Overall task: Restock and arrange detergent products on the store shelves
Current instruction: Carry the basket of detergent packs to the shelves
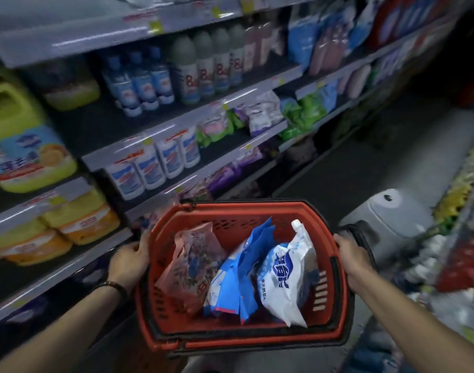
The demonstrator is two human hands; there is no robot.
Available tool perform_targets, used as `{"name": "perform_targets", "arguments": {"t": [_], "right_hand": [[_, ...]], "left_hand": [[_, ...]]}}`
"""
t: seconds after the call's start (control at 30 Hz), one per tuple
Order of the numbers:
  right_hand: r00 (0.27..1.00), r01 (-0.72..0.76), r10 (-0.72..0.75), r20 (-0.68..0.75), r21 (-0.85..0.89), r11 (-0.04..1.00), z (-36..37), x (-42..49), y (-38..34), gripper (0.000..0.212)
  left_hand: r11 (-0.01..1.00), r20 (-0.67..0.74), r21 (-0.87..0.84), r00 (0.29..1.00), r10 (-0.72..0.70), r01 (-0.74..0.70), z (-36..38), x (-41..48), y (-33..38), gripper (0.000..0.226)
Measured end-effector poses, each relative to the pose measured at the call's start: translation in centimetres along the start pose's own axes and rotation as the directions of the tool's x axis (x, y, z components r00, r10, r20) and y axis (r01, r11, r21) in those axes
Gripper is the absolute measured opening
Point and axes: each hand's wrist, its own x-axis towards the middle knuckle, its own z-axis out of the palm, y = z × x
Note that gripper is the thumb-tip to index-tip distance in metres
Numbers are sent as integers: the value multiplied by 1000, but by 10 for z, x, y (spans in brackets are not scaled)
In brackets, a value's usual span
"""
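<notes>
Dim aisle, shelves [96, 36] run along the frame's left. Our left hand [131, 254] and right hand [350, 254] each grip a side of the red basket [230, 208], detergent pouches [284, 273] inside; left's nearer the shelves.

A grey rounded plastic object [386, 214] with a small dark hole on its top is standing on the dark aisle floor [351, 162] at the right, close beside a blurred rack of yellow, red and white goods [456, 238] that is running along the right edge of view.
</notes>
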Motion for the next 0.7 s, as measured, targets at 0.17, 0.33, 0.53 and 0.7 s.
{"name": "perform_targets", "arguments": {"t": [0.17, 0.33, 0.53, 0.7], "right_hand": [[992, -65, 71, -100, 59, 996, -42, 45, -32, 32], [972, -123, 156, -178, 183, 975, -82, 111, -49, 30], [948, -219, 268, -169, 262, 940, -123, 225, -64, 39], [961, -223, 254, -112, 231, 947, -164, 325, -98, 44]], "left_hand": [[975, 90, 47, 973, 213, -218, 53, 54, 93, 68], [955, 216, 131, 948, 233, -265, 98, 92, 212, 70], [948, 287, 178, 935, 207, -265, 177, 143, 328, 73], [962, 256, 185, 955, 150, -201, 242, 172, 415, 88]]}}
